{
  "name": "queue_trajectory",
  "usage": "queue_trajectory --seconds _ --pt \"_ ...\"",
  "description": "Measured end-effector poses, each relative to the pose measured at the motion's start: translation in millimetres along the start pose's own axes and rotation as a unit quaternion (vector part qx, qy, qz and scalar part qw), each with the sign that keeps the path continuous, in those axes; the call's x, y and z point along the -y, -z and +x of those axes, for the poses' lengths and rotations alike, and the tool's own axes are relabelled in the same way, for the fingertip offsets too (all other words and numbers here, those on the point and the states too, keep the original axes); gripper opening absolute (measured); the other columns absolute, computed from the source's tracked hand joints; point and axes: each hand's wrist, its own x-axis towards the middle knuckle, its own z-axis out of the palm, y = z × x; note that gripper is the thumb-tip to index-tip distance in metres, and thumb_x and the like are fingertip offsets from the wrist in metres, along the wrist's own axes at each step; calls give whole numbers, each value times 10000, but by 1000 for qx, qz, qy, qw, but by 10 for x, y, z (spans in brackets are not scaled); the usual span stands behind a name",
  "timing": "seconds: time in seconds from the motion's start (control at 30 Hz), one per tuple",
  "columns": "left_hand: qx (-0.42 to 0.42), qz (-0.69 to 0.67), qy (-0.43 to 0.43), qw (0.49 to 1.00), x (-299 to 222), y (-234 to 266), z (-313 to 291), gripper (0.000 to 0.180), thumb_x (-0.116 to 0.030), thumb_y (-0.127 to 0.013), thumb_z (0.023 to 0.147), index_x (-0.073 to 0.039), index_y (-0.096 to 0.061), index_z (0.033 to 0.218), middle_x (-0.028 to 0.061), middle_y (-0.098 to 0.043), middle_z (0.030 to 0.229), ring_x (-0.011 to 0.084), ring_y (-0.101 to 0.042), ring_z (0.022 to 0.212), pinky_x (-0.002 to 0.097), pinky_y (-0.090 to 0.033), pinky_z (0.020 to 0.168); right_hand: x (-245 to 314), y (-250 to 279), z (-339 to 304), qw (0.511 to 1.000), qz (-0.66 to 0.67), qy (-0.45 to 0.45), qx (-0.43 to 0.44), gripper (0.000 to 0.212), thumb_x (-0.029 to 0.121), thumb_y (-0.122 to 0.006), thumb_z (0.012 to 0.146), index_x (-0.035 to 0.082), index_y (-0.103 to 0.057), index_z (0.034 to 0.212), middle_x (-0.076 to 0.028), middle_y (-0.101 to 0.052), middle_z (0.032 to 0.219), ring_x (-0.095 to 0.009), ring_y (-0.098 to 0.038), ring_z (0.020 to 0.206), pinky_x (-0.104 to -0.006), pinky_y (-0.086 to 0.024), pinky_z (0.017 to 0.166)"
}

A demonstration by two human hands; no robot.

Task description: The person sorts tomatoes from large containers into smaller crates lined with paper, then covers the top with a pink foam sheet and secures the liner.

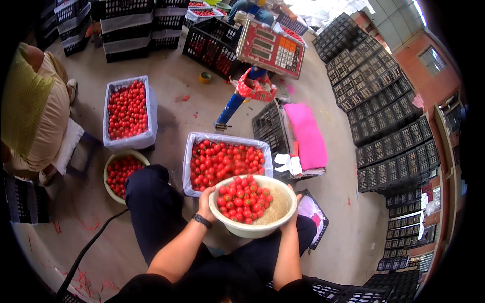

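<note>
A pale round basin (278,222) is held above my lap between both hands, tilted a little. Small red tomatoes (241,201) lie heaped on its left side, and its right side shows bare, speckled bottom. My left hand (206,206), with a dark band on the wrist, grips the basin's left rim. At the opposite rim is my right hand (292,214), its fingers partly hidden under the basin. Just beyond the basin stands a lined crate (188,166) full of tomatoes, its near right corner covered by the basin.
Left are another lined crate (151,116) of tomatoes and a second basin (110,189) of tomatoes. A price scale (270,49) on a blue post rises beyond the crate. Pink cloth (306,136) covers a black crate. A seated person (38,106) is at far left; black crates (371,76) are stacked right.
</note>
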Motion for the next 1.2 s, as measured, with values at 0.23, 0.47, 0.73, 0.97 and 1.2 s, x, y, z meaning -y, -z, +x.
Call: queue_trajectory --seconds 0.23,0.47,0.73,0.97,1.2 --pt "-22 -6 -23 999 3 62 47 500 -311 -418 791 13 -427 1171 179 -489 1150 312 -481 1049 409 -356 950 87 -156 -28 1000 -2 -9 -3 654 568 -210 870 112 -244 1338 -94 -347 1323 -252 -353 1199 -380 -286 992" --pt "-2 8 -73 997 -165 -277 -166 450 -322 -436 786 -11 -488 1108 150 -526 1108 280 -505 1010 370 -357 947 411 -648 -94 996 -30 63 51 666 572 -211 869 104 -224 1343 -95 -351 1314 -229 -335 1213 -352 -269 1001" --pt "-5 -38 -22 999 39 171 281 452 -320 -384 808 -13 -466 1129 163 -508 1139 314 -475 1052 423 -343 955 245 -243 240 996 -64 -48 -37 678 602 -231 853 126 -275 1334 -82 -382 1304 -228 -377 1182 -347 -307 969" --pt "-21 -14 -4 1000 119 128 323 513 -327 -375 810 23 -422 1182 189 -476 1181 323 -457 1082 428 -325 973 150 -3 193 997 -40 -35 -60 656 578 -220 866 116 -277 1328 -94 -396 1287 -252 -389 1169 -377 -322 962" --pt "-33 -6 -2 999 150 103 336 506 -322 -396 805 20 -428 1176 184 -485 1172 312 -469 1072 408 -333 971 113 125 216 998 -36 -16 -53 657 570 -217 870 103 -267 1330 -103 -392 1287 -252 -389 1170 -374 -321 966"
